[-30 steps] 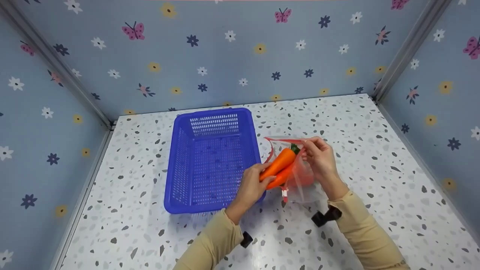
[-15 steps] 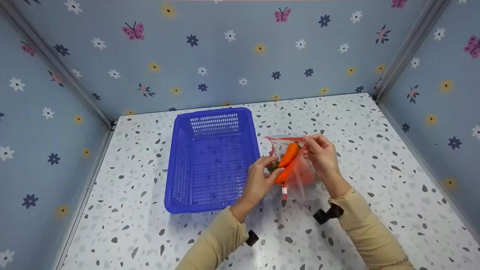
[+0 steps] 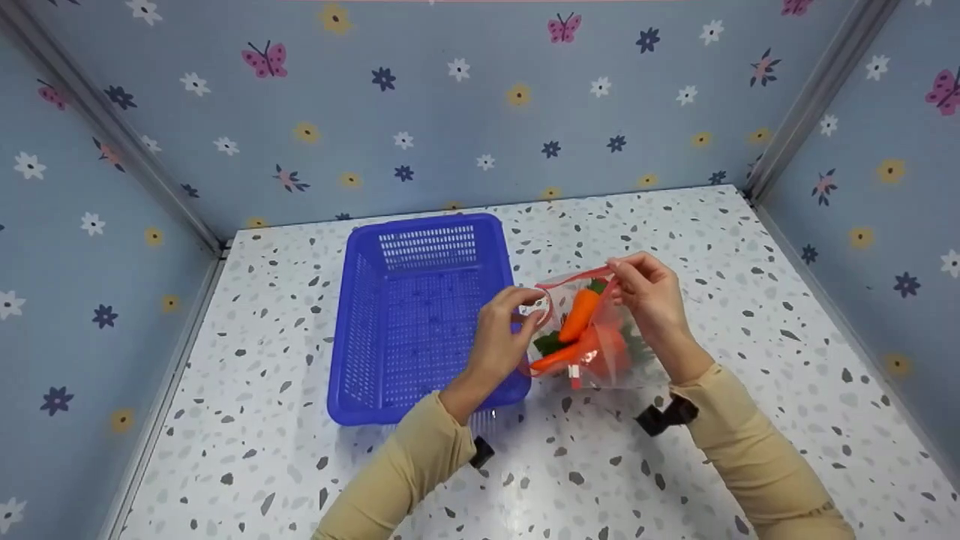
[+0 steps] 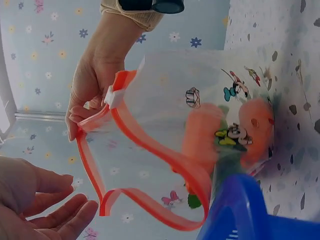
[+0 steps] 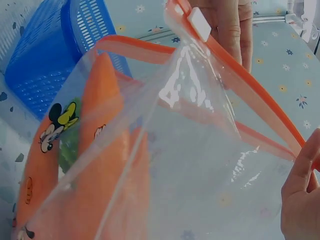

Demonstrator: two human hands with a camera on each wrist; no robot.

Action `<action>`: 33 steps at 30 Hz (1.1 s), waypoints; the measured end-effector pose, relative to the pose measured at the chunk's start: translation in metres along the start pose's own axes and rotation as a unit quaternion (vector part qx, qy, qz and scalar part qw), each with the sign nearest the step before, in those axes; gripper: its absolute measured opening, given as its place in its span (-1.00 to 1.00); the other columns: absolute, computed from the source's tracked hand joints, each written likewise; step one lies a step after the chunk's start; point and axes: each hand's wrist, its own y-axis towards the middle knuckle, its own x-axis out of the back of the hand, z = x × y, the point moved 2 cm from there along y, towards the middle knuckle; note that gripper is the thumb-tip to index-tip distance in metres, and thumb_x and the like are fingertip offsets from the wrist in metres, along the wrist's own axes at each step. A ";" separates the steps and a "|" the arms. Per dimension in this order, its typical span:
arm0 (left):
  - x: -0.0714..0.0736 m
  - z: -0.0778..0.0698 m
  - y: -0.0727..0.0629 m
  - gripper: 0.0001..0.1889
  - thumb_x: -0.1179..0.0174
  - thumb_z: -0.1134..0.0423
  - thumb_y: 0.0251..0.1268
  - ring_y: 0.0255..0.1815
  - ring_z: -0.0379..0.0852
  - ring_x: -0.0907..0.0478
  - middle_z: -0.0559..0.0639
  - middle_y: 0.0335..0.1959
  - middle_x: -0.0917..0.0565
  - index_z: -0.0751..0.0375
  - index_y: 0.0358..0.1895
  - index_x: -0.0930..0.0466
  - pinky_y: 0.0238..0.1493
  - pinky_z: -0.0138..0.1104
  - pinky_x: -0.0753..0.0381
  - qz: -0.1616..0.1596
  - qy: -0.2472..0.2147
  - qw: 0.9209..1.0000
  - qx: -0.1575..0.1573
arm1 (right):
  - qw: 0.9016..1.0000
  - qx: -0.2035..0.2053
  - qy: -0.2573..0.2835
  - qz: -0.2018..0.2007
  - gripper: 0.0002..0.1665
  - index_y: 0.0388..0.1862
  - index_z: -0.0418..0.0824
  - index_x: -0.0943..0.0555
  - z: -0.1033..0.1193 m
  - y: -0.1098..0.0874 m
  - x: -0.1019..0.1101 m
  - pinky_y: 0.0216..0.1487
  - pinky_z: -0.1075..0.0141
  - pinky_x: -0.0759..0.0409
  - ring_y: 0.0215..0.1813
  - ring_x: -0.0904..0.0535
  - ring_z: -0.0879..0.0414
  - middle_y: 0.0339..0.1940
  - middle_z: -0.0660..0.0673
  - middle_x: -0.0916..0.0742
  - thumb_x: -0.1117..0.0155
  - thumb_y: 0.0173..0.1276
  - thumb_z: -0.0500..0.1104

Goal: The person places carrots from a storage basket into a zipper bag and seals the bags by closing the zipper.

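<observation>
A clear slider zip bag (image 3: 634, 358) with an orange-red zip rim and cartoon prints stands by the basket's right side. Orange carrots (image 3: 580, 315) with green tops lie inside it. Its mouth gapes, and a white slider (image 4: 114, 96) sits on the rim. My right hand (image 3: 651, 300) pinches a corner of the rim between thumb and fingers. Just left of the mouth is my left hand (image 3: 501, 330), thumb and fingers parted with nothing between them. In the left wrist view the left hand's fingers (image 4: 75, 217) stand apart from the bag.
A blue perforated plastic basket (image 3: 341, 322) stands left of the bag on a white speckled table (image 3: 277, 465). Blue flower-patterned walls (image 3: 450, 120) enclose the table at the back and both sides. The left forearm passes near the basket's front right corner.
The left hand has let go of the carrots, which now lie in the bag, and has drawn back left to the rim. The right hand has lifted its corner slightly up.
</observation>
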 end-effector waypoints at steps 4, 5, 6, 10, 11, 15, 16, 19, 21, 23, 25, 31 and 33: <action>0.006 0.003 0.009 -0.79 -0.14 0.53 0.08 -0.17 -0.09 -0.50 0.10 -0.23 -0.55 0.39 -0.17 -0.56 -0.23 -0.48 -0.51 0.016 0.033 0.999 -0.013 | 1.000 0.000 -0.010 0.005 -0.87 -0.49 -0.22 -0.57 0.005 0.001 -0.001 -0.61 0.45 -0.47 -0.67 -0.44 0.17 -0.58 -0.11 -0.56 -0.13 0.23 -0.34; 0.006 0.004 0.011 -0.78 -0.14 0.54 0.07 -0.16 -0.08 -0.49 0.10 -0.22 -0.55 0.38 -0.16 -0.56 -0.23 -0.47 -0.51 0.022 0.045 0.999 -0.018 | 1.000 0.000 -0.014 0.005 -0.88 -0.48 -0.23 -0.57 0.006 0.001 -0.001 -0.61 0.46 -0.48 -0.67 -0.44 0.17 -0.57 -0.11 -0.56 -0.14 0.23 -0.33; 0.007 0.006 0.013 -0.77 -0.14 0.54 0.06 -0.16 -0.07 -0.49 0.10 -0.22 -0.55 0.38 -0.16 -0.56 -0.23 -0.46 -0.51 0.029 0.057 0.998 -0.024 | 1.000 0.000 -0.019 0.006 -0.89 -0.48 -0.23 -0.56 0.007 0.001 -0.001 -0.60 0.46 -0.48 -0.67 -0.43 0.17 -0.56 -0.11 -0.56 -0.14 0.23 -0.33; 0.007 0.009 0.020 -0.74 -0.17 0.54 0.04 -0.10 -0.04 -0.48 0.11 -0.17 -0.55 0.37 -0.13 -0.56 -0.15 -0.38 -0.49 0.059 0.106 0.992 -0.038 | 1.000 0.004 -0.025 0.013 -0.93 -0.46 -0.28 -0.53 0.012 0.001 -0.001 -0.59 0.46 -0.49 -0.68 -0.42 0.18 -0.57 -0.10 -0.54 -0.16 0.22 -0.31; 0.006 0.010 0.021 -0.73 -0.17 0.53 0.04 -0.09 -0.04 -0.48 0.12 -0.16 -0.55 0.37 -0.12 -0.56 -0.11 -0.36 -0.48 0.066 0.113 0.991 -0.038 | 1.000 0.005 -0.026 0.015 -0.93 -0.46 -0.29 -0.53 0.013 0.002 -0.002 -0.59 0.46 -0.49 -0.68 -0.42 0.18 -0.58 -0.10 -0.54 -0.17 0.21 -0.31; 0.004 0.010 0.025 -0.72 -0.16 0.49 0.08 -0.03 -0.06 -0.46 0.09 -0.11 -0.56 0.33 -0.08 -0.57 0.04 -0.34 -0.40 0.101 0.131 0.986 -0.027 | 0.999 0.004 -0.030 0.027 -0.93 -0.45 -0.29 -0.52 0.016 0.003 -0.005 -0.57 0.47 -0.49 -0.67 -0.43 0.18 -0.53 -0.11 -0.53 -0.17 0.21 -0.30; 0.004 0.010 0.026 -0.72 -0.16 0.48 0.09 -0.02 -0.06 -0.46 0.09 -0.10 -0.56 0.32 -0.08 -0.57 0.05 -0.35 -0.39 0.109 0.133 0.985 -0.026 | 0.999 0.004 -0.036 0.028 -0.93 -0.44 -0.28 -0.52 0.017 0.003 -0.005 -0.57 0.46 -0.50 -0.66 -0.43 0.18 -0.52 -0.12 -0.54 -0.18 0.21 -0.30; 0.002 0.009 0.027 -0.73 -0.14 0.46 0.12 -0.04 -0.10 -0.49 0.07 -0.10 -0.57 0.30 -0.08 -0.58 0.02 -0.38 -0.41 0.126 0.136 0.982 -0.029 | 0.999 0.003 -0.043 0.032 -0.94 -0.43 -0.27 -0.54 0.020 0.004 -0.007 -0.56 0.46 -0.50 -0.65 -0.44 0.17 -0.49 -0.13 -0.55 -0.18 0.21 -0.29; 0.002 0.010 0.028 -0.75 -0.13 0.46 0.13 -0.09 -0.11 -0.52 0.06 -0.14 -0.60 0.29 -0.10 -0.60 -0.03 -0.38 -0.45 0.127 0.136 0.982 -0.036 | 0.998 0.003 -0.049 0.034 -0.95 -0.42 -0.25 -0.55 0.020 0.004 -0.008 -0.55 0.47 -0.50 -0.65 -0.44 0.17 -0.48 -0.11 -0.56 -0.19 0.20 -0.28; 0.003 0.011 0.029 -0.77 -0.12 0.48 0.14 -0.16 -0.13 -0.54 0.06 -0.19 -0.62 0.29 -0.14 -0.62 -0.10 -0.39 -0.49 0.122 0.129 0.983 -0.043 | 0.998 0.005 -0.056 0.038 -0.95 -0.41 -0.24 -0.55 0.021 0.005 -0.009 -0.55 0.47 -0.50 -0.65 -0.44 0.17 -0.49 -0.11 -0.56 -0.21 0.19 -0.26; 0.005 0.013 0.030 -0.79 -0.10 0.48 0.15 -0.22 -0.14 -0.56 0.06 -0.24 -0.64 0.29 -0.17 -0.64 -0.16 -0.41 -0.51 0.114 0.122 0.985 -0.052 | 0.997 0.009 -0.066 0.042 -0.93 -0.40 -0.25 -0.54 0.021 0.006 -0.010 -0.55 0.47 -0.50 -0.65 -0.44 0.16 -0.49 -0.10 -0.56 -0.22 0.18 -0.25; 0.010 0.018 0.035 -0.83 -0.09 0.43 0.18 -0.30 -0.15 -0.58 0.06 -0.33 -0.66 0.30 -0.25 -0.66 -0.23 -0.47 -0.51 0.091 0.113 0.988 -0.059 | 0.995 0.025 -0.088 0.051 -0.87 -0.35 -0.29 -0.54 0.020 0.004 -0.011 -0.58 0.44 -0.50 -0.66 -0.44 0.14 -0.54 -0.12 -0.55 -0.23 0.17 -0.23; 0.011 0.018 0.037 -0.85 -0.09 0.40 0.18 -0.31 -0.13 -0.58 0.06 -0.35 -0.66 0.30 -0.28 -0.67 -0.24 -0.45 -0.51 0.083 0.121 0.988 -0.057 | 0.994 0.026 -0.096 0.053 -0.85 -0.31 -0.29 -0.54 0.020 0.003 -0.011 -0.58 0.43 -0.51 -0.66 -0.44 0.14 -0.54 -0.13 -0.55 -0.23 0.18 -0.22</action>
